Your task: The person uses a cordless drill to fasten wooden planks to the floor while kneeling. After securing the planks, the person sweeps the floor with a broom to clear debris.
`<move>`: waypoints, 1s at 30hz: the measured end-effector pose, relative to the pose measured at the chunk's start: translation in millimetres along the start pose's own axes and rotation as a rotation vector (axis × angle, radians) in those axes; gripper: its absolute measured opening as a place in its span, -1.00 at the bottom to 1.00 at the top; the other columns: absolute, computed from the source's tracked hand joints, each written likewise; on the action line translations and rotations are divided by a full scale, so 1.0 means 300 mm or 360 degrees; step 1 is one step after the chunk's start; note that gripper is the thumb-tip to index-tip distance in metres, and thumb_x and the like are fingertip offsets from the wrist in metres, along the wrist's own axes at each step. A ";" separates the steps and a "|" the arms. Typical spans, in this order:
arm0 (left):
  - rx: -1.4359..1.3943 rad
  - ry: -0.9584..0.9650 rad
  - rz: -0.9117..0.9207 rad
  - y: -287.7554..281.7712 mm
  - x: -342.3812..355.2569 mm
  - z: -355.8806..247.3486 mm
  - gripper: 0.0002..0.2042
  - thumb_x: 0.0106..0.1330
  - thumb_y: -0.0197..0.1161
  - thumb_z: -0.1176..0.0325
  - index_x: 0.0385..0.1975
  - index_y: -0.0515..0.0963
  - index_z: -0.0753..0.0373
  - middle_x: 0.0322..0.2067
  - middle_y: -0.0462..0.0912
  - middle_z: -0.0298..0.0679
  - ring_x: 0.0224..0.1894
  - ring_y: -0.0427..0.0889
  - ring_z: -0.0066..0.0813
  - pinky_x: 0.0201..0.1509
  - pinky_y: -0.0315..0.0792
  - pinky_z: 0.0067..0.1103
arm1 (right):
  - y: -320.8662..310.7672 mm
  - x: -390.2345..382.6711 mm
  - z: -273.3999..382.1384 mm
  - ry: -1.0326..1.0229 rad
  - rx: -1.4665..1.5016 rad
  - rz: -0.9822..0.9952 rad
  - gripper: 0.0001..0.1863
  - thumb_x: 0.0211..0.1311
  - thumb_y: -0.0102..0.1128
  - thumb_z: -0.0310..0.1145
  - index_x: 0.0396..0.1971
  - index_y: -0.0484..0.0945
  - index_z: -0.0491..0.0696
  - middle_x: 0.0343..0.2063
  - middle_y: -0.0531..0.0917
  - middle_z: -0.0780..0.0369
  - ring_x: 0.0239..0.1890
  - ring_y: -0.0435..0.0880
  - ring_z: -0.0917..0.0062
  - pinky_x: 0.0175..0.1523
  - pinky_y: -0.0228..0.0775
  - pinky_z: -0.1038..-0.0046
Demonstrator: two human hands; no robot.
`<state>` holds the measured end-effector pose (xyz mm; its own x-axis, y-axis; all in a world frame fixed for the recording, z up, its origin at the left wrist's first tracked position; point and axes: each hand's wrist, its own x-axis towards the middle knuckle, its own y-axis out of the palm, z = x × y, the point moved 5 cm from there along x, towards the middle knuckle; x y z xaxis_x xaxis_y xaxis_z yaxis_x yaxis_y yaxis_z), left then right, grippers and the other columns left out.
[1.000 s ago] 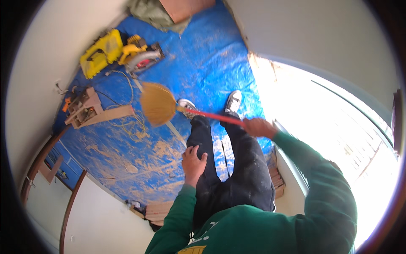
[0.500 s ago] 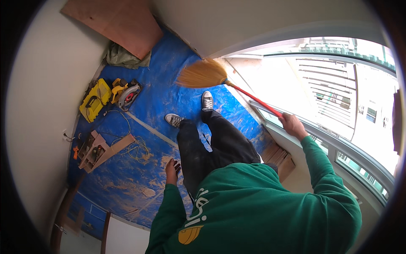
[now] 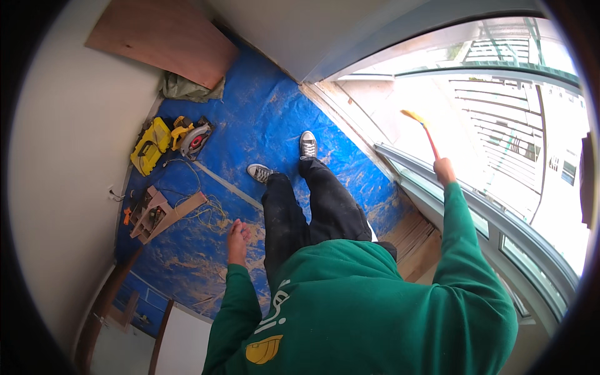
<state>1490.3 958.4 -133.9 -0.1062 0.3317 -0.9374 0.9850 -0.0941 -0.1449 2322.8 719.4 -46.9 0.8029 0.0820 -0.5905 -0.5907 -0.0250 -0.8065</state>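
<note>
My right hand [image 3: 444, 170] is closed round the red handle of a broom [image 3: 430, 139], the arm stretched out past the window frame. The broom's yellow bristle end lies out over the bright area outside, and glare washes out part of it. My left hand [image 3: 237, 240] hangs to the left of my legs, fingers loosely bent and holding nothing. Below it spreads a blue tarp [image 3: 262, 112] streaked with sawdust and dirt.
A circular saw [image 3: 195, 139] sits beside a yellow case [image 3: 151, 147] near the left wall. A wooden tool box [image 3: 153, 212] and a yellow cord [image 3: 212, 211] lie nearer. At the far left leans a wood panel [image 3: 165, 40]. The window frame [image 3: 475, 203] edges the right side; wooden strips [image 3: 412, 240] lie beneath it.
The broom has swung right, from over the tarp out past the window frame, as my right arm extended outward. My left hand has shifted slightly left and up.
</note>
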 end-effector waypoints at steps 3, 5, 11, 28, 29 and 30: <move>-0.0091 -0.0022 0.0035 0.096 -0.030 0.037 -0.44 0.59 0.20 0.10 0.49 0.34 0.18 0.32 0.53 -0.09 0.24 0.61 -0.09 0.25 0.51 -0.25 | -0.120 -0.253 -0.142 0.0008 0.0046 0.0069 -0.53 0.44 0.01 -0.20 -0.43 0.61 -0.37 -0.75 0.53 0.11 -0.73 0.55 0.35 -0.55 0.39 0.20; -0.0149 -0.0010 0.0130 0.180 -0.048 0.088 -0.47 0.59 0.21 0.10 0.45 0.40 0.18 0.29 0.57 -0.11 0.21 0.63 -0.13 0.21 0.53 -0.28 | -0.153 -0.326 -0.168 -0.0018 0.0146 0.0031 -0.54 0.44 0.06 -0.17 -0.37 0.62 -0.34 -0.69 0.54 0.07 -0.67 0.57 0.33 -0.48 0.40 0.18; 0.0357 0.0023 0.0084 0.337 -0.112 0.081 -0.54 0.57 0.25 0.10 0.32 0.55 0.22 0.23 0.63 -0.14 0.19 0.65 -0.26 0.21 0.54 -0.34 | 0.069 -0.128 0.135 -0.0379 -0.0191 0.0141 -0.55 0.56 0.00 -0.17 -0.20 0.63 -0.32 -0.34 0.72 -0.15 -0.23 0.73 -0.01 -0.08 0.55 0.07; -0.0596 -0.0115 0.0030 0.023 -0.205 0.452 -0.39 0.57 0.21 0.11 0.47 0.33 0.36 0.24 0.58 -0.06 0.24 0.59 -0.20 0.32 0.46 -0.26 | 0.467 -0.694 1.431 -0.1881 -0.0395 0.0431 -0.62 0.52 0.00 -0.37 0.25 0.58 0.04 -0.14 0.73 -0.18 -0.01 0.69 -0.21 0.02 0.57 -0.10; -0.0584 -0.0129 0.0048 0.011 -0.217 0.479 -0.40 0.57 0.21 0.12 0.46 0.34 0.37 0.22 0.60 -0.06 0.23 0.59 -0.21 0.32 0.47 -0.26 | 0.589 -0.639 1.522 -0.1828 -0.0442 0.0421 -0.59 0.55 -0.06 -0.32 0.30 0.54 0.06 -0.09 0.72 -0.18 0.02 0.68 -0.21 0.05 0.57 -0.11; -0.0531 -0.0050 -0.0003 -0.014 -0.236 0.492 -0.41 0.56 0.21 0.12 0.45 0.37 0.35 0.19 0.62 -0.09 0.19 0.62 -0.24 0.26 0.49 -0.30 | 0.703 -0.590 1.597 -0.1866 -0.0535 0.0348 -0.55 0.53 -0.09 -0.33 0.34 0.51 0.10 -0.07 0.73 -0.18 0.02 0.70 -0.18 0.09 0.56 -0.11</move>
<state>1473.6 796.6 -113.6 -0.1071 0.3021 -0.9473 0.9745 0.2207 -0.0398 2017.5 1177.0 -98.9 0.0307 0.8816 -0.4711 -0.5139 -0.3903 -0.7639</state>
